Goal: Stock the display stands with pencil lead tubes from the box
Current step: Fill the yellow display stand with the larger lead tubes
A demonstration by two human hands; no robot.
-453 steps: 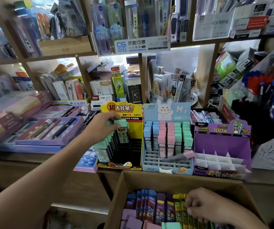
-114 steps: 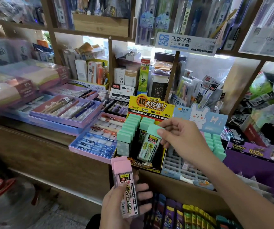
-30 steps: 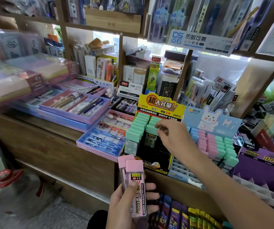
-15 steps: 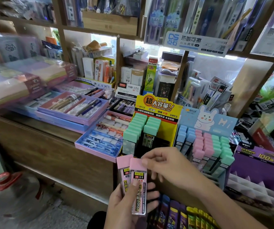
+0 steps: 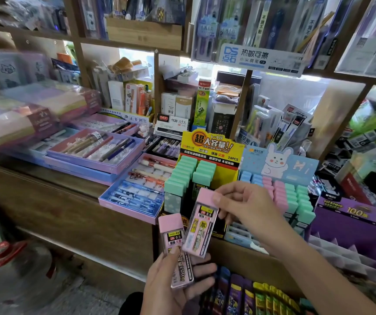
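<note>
Pink-capped clear lead tube (image 5: 201, 221) pinched by cap in right hand (image 5: 248, 208), tilted before yellow-and-black display stand (image 5: 212, 146), likely ready for slotting; left hand (image 5: 175, 285) grips 1 spare pink tube (image 5: 178, 248) as supply, above cardboard box (image 5: 250, 267).

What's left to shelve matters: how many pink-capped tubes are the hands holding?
2. Lower tube lies in the left hand; upper tube is pinched at its cap by the right hand. None looks hidden.

Right hand (image 5: 246, 205) pinches the cap of a pink-capped clear plastic lead tube (image 5: 201, 223), tilted, just above the left hand (image 5: 173, 283), which grips another pink-capped tube (image 5: 175, 248). Yellow-and-black cardboard display stand (image 5: 209, 148) with mint-capped tubes (image 5: 189, 173) sits behind.
</note>
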